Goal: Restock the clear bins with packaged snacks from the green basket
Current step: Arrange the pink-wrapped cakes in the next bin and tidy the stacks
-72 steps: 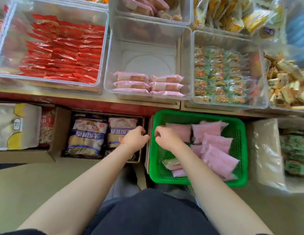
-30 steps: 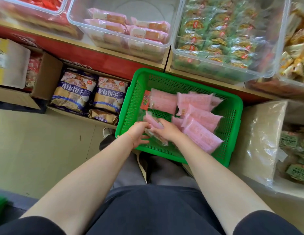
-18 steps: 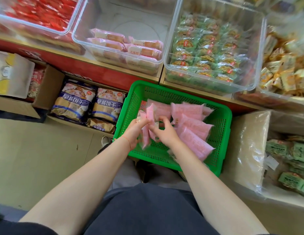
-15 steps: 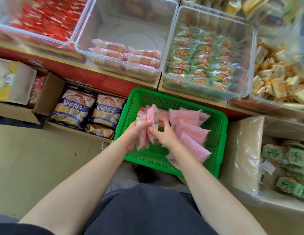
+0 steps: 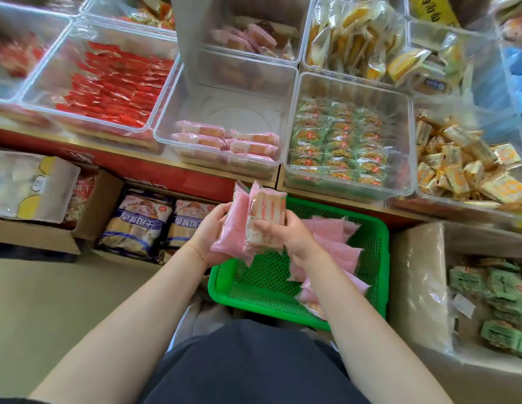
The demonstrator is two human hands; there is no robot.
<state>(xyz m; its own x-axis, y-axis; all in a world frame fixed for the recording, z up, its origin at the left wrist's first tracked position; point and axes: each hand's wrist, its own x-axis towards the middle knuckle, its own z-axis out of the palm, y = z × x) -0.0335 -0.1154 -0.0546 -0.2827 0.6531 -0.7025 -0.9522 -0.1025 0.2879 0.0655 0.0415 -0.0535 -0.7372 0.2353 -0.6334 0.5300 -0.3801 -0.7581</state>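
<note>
left hand (image 5: 210, 228): grasps the pink snack stack from its left side, fingers curled round the packets, palm facing inward.
right hand (image 5: 288, 235): grasps the same stack from the right, thumb laid across the front packet's label.
pink snack stack (image 5: 251, 223): several pink-wrapped packets held upright between both hands, above the near-left part of the basket; front one shows a cake slice through its clear face. Exact count, cannot tell.
green basket (image 5: 376, 275): on the floor just below the shelf edge, at 6 o'clock from the middle bin; mesh bottom bare on its left half.
loose pink packets (image 5: 332, 252): lie in the basket's right half, overlapping, at 4 o'clock from the held stack.
middle clear bin (image 5: 224, 91): on the shelf at 12 o'clock from the hands; mostly bare floor.
binned pink packets (image 5: 227, 139): two short rows against the middle bin's near wall.
red packet bin (image 5: 108, 83): at 9 o'clock from the middle bin, touching it, full of red wrappers.
green packet bin (image 5: 350, 138): at 3 o'clock from the middle bin, rows of green-wrapped snacks.
yellow snack bin (image 5: 463, 164): at 3 o'clock from the green packet bin, a loose pile.
biscuit bags (image 5: 154, 220): two blue-banded bags in a cardboard box under the shelf, at 9 o'clock from the hands.
plastic-lined box (image 5: 458, 287): at 3 o'clock from the basket, green packets inside.
</note>
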